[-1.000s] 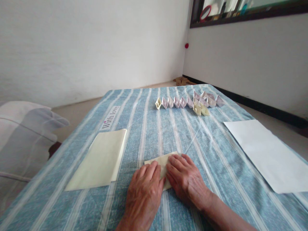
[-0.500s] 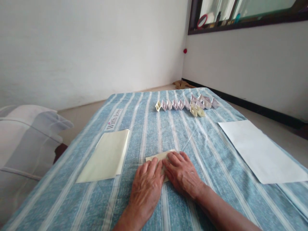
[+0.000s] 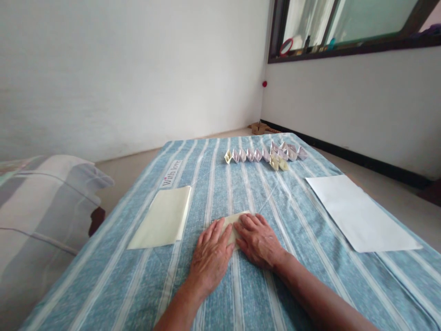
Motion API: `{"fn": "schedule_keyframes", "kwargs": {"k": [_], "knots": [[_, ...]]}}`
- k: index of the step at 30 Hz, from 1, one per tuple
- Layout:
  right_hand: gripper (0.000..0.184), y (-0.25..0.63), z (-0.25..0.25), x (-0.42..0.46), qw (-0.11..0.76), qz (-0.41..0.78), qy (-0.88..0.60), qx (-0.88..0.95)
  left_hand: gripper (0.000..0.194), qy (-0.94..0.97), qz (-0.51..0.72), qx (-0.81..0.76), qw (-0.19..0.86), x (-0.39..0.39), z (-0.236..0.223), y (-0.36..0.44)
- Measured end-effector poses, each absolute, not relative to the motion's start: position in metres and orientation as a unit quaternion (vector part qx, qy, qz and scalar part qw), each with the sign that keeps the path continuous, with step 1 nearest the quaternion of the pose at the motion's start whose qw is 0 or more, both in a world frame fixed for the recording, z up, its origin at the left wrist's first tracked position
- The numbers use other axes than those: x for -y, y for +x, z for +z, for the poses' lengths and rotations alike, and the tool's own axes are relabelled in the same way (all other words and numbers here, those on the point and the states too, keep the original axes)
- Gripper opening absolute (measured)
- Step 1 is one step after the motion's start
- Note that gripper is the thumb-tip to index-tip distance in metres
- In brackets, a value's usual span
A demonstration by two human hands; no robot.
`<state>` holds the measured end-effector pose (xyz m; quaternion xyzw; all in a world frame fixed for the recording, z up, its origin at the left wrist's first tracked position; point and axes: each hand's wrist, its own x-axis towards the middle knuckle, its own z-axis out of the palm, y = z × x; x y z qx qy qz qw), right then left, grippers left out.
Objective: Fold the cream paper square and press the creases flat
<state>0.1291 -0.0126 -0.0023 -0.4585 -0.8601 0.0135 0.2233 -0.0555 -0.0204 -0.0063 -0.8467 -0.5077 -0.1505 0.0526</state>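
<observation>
A small folded piece of pale yellow paper (image 3: 233,220) lies on the striped cloth in front of me, partly covered by both hands. My left hand (image 3: 211,256) rests flat on its left side, fingers stretched forward and slightly apart. On the right side, my right hand (image 3: 260,242) presses down with its fingers lying on the paper, tips a little bent. Neither hand grips the paper. Its near edge is mostly hidden under the hands.
Pale yellow sheets (image 3: 161,220) lie to the left, and white sheets (image 3: 360,214) to the right. Several small folded paper pieces (image 3: 257,155), lilac and yellow, stand in rows near the far end of the blue striped cloth (image 3: 113,280). A cloth-covered seat (image 3: 51,216) is at far left.
My left hand's fingers have spread, showing more of the paper between the hands. My right hand stays on the paper. The whole view has shifted slightly.
</observation>
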Motion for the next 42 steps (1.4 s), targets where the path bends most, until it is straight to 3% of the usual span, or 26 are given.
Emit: {"fn": "schedule_keyframes", "kwargs": {"k": [19, 42], "knots": [[0.048, 0.143, 0.008, 0.004, 0.144, -0.001, -0.445, 0.884, 0.049, -0.864, -0.06, 0.5, 0.012, 0.003, 0.009, -0.056], [0.05, 0.178, 0.006, -0.015, 0.127, 0.105, -0.373, 0.913, 0.058, -0.898, -0.024, 0.428, -0.101, -0.027, 0.015, -0.083]]}}
